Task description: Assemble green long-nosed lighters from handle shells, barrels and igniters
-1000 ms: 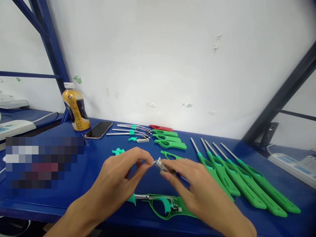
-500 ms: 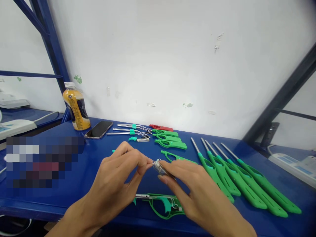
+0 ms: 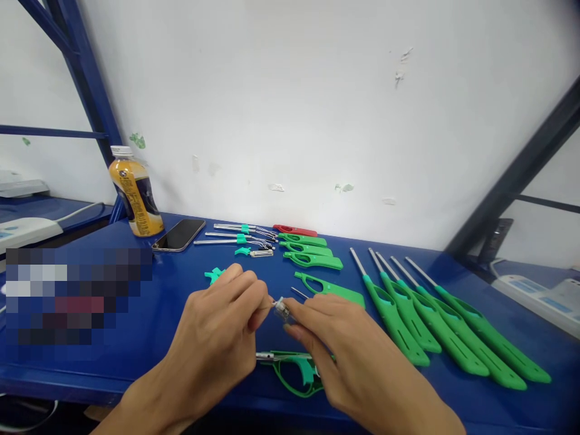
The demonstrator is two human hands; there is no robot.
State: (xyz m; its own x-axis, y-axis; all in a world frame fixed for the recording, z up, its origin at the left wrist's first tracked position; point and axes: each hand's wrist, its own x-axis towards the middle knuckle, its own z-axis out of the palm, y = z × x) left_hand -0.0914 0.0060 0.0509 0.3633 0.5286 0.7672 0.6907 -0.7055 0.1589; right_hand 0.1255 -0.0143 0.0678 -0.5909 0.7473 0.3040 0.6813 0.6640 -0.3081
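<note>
My right hand (image 3: 348, 344) is closed on a small clear lighter fuel tank (image 3: 281, 309), mostly hidden by my fingers. At its valve end my left hand (image 3: 222, 320) pinches a thin pale tube (image 3: 272, 305), only a short piece of which shows. Just below my hands lies an open green lighter shell (image 3: 290, 389) with a metal rod (image 3: 267, 356) and a teal trigger (image 3: 306, 370) in it. Beyond my left knuckles sits a loose teal part (image 3: 214, 275). Past my right fingers lies an empty green shell half (image 3: 338, 290), near a thin metal rod tip (image 3: 299, 292).
Several finished green lighters (image 3: 446, 326) fan out at the right. At the back are green shells (image 3: 312, 260), a red shell (image 3: 296, 231), metal rods with wires (image 3: 226, 235) and another clear tank (image 3: 261, 253). A phone (image 3: 179, 235) and a yellow bottle (image 3: 136, 196) stand back left.
My left fingers have curled in more tightly at the tank's end. Both hands have shifted slightly, and the loose teal part beyond my left hand shows more.
</note>
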